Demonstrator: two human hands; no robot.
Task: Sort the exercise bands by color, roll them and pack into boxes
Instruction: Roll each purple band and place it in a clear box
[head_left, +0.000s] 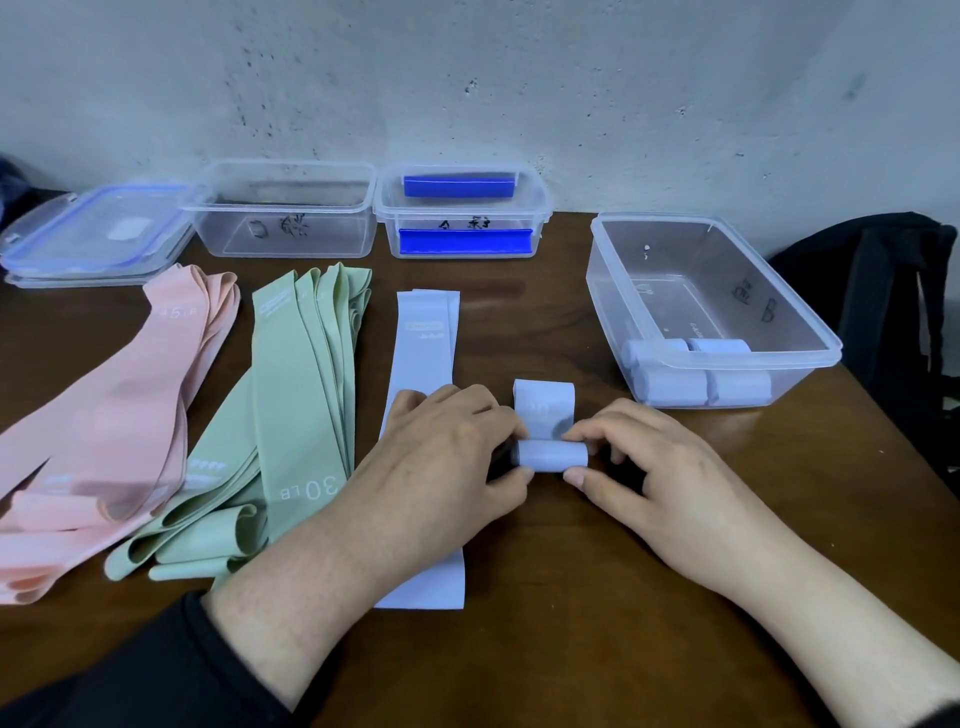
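Nearest to the person, the left hand (457, 447) and the right hand (639, 462) are both pinching one pale blue band (549, 453) between them, each at one end of the roll. The thumbs are lying on the near side and the fingers are curling over the top, so both hands are closing on this same band. The rolled part is sitting on the bench (597, 571), and a short tail of it is lying flat just beyond the fingertips, not yet wound in.

I judge this band to be light, soft and elastic. It is probably springing back when the pressure is released, so the roll is wanting to open. The good place for holding seems to be the two ends of the roll, with even pressure, and not the middle. The surface looks smooth and perhaps a little grippy, like rubber.

Under the left hand and wrist, a flat blue band (426, 343) is waiting. Further to the left of that hand, the green bands (306, 395) and then the pink bands (130, 405) are lying in loose piles.

Beyond the right hand and a little to its right, a clear box (810, 338) is already holding four blue rolls (696, 382). Far beyond both hands, two other boxes (291, 244) and a lid (93, 234) are standing by the wall.
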